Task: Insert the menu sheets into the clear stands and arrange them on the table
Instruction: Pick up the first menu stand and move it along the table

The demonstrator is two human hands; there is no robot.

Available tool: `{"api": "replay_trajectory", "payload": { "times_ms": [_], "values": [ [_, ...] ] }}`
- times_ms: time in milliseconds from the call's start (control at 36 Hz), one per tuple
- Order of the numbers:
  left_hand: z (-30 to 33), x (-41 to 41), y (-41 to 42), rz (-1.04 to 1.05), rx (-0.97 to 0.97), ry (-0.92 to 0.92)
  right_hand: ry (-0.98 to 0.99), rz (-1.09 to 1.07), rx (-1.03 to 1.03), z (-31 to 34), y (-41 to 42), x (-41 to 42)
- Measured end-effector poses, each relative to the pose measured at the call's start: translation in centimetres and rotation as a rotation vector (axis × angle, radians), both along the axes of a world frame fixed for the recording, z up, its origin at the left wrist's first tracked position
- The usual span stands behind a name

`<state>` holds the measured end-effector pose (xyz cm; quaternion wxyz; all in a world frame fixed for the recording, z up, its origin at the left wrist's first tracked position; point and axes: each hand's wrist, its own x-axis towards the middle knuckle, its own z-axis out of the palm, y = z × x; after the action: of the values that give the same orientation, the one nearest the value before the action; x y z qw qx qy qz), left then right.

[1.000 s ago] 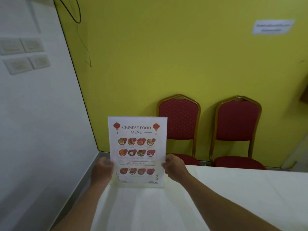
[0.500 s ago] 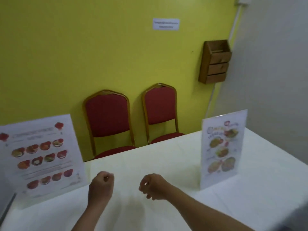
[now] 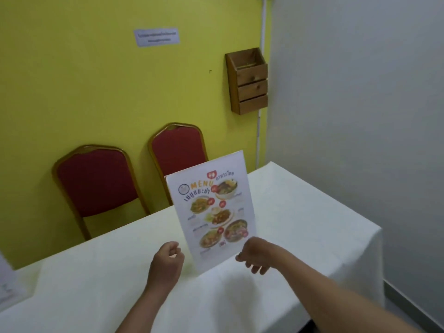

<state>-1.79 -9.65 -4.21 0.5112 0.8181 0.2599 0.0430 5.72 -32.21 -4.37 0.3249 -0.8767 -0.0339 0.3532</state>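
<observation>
A clear stand holding a Thai food menu sheet [image 3: 212, 209] stands upright on the white tablecloth [image 3: 300, 212], leaning slightly back. My left hand [image 3: 167, 259] hovers just left of its lower edge with the fingers curled and nothing in them. My right hand [image 3: 255, 255] is at the stand's lower right corner with its fingers spread; whether it touches the stand is unclear. A second stand with a menu sheet [image 3: 8, 286] shows only partly at the far left edge of the table.
Two red chairs with gold frames [image 3: 96, 186] [image 3: 179, 147] stand against the yellow wall behind the table. A wooden wall rack [image 3: 248, 82] hangs near the corner. The table's right end [image 3: 374, 236] drops off beside the grey wall.
I let go of the Chinese menu stand, which now stands at the far left. My view swung right, and both hands moved up to the Thai menu stand.
</observation>
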Motion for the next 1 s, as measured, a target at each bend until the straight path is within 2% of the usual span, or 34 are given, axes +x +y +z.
{"api": "replay_trajectory", "payload": {
  "times_ms": [139,250,306,611,1000],
  "values": [
    [0.8,0.6,-2.8,0.073,-0.005,0.008,-0.113,-0.181,0.1,1.0,-3.0,2.6],
    [1.1,1.0,-3.6,0.119,-0.011,-0.026,-0.368,-0.255,0.09,1.6,-3.5,3.9],
    [1.3,1.1,-4.0,0.114,-0.021,-0.042,-0.412,-0.302,0.106,1.6,-3.4,4.5],
    [0.3,2.0,-4.1,0.133,0.061,-0.073,-0.442,-0.235,0.241,2.1,-2.6,6.0],
    [-0.6,3.1,-2.4,0.066,0.092,-0.054,-0.496,-0.31,0.226,0.4,-1.8,7.6]
  ]
}}
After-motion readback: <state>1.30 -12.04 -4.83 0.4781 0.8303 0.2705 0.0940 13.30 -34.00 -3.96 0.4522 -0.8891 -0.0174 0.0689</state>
